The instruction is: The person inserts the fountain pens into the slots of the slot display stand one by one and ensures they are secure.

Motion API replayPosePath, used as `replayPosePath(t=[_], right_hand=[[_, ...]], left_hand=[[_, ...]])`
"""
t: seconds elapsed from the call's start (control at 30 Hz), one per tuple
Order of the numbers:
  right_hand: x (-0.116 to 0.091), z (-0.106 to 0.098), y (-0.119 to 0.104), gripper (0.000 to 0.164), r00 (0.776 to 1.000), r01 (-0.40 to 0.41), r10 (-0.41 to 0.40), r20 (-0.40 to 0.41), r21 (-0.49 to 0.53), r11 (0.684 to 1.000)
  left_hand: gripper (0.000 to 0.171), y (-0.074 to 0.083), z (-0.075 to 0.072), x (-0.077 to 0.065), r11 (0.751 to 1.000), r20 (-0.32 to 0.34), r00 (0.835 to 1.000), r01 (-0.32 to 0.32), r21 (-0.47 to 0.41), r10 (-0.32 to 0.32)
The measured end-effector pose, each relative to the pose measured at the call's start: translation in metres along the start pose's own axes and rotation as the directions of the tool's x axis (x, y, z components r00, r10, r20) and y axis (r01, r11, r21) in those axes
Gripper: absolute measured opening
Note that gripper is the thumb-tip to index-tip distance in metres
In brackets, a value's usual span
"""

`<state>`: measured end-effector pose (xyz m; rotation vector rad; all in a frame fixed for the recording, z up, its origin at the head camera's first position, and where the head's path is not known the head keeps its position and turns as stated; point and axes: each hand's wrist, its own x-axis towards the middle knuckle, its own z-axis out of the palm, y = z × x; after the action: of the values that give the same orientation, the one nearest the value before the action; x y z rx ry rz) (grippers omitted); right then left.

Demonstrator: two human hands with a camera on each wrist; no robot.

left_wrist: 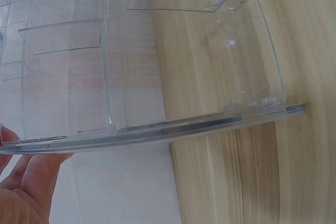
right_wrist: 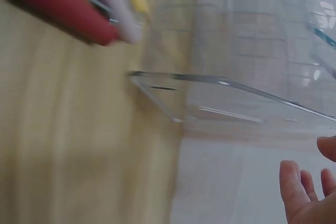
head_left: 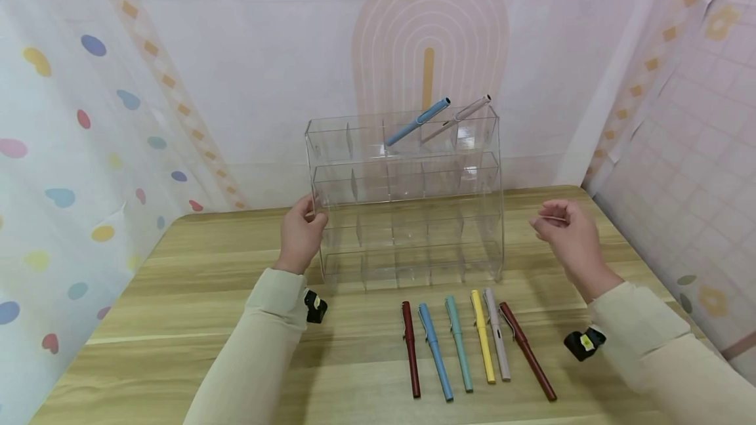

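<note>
A clear acrylic pen rack with several tiers and dividers stands upright on the table. My left hand grips its left side panel; in the left wrist view, fingers show at the panel's edge. To the right of the rack, my right hand hovers apart from it, fingers loosely bent and holding nothing. Up in the top tier lean a blue pen and a pale greyish-pink pen. The right wrist view, partly blurred, catches a gap between thumb and fingers.
In front of the rack lie a dark red pen, a blue pen, a teal pen, a yellow pen, a light purple pen and another dark red pen. Patterned cloth hangs behind the wooden table.
</note>
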<state>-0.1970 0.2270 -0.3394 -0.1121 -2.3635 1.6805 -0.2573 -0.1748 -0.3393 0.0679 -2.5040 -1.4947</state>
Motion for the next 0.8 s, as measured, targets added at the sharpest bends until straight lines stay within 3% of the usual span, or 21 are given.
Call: replayPosePath(t=[0.27,0.8], right_hand=[[-0.024,0.004,0.027,0.048,0.984,-0.073,0.092,0.152,-0.125,0.989],[-0.047,0.017,0.045,0.049,0.945,-0.007,0.118,0.306,-0.342,0.94]], left_hand=[[0.049,0.002,0.003,0.002,1.0,0.001,1.0,-0.002,-0.009,0.002],[0.048,0.001,0.004,0.003,1.0,-0.002,1.0,-0.014,-0.006,0.014]])
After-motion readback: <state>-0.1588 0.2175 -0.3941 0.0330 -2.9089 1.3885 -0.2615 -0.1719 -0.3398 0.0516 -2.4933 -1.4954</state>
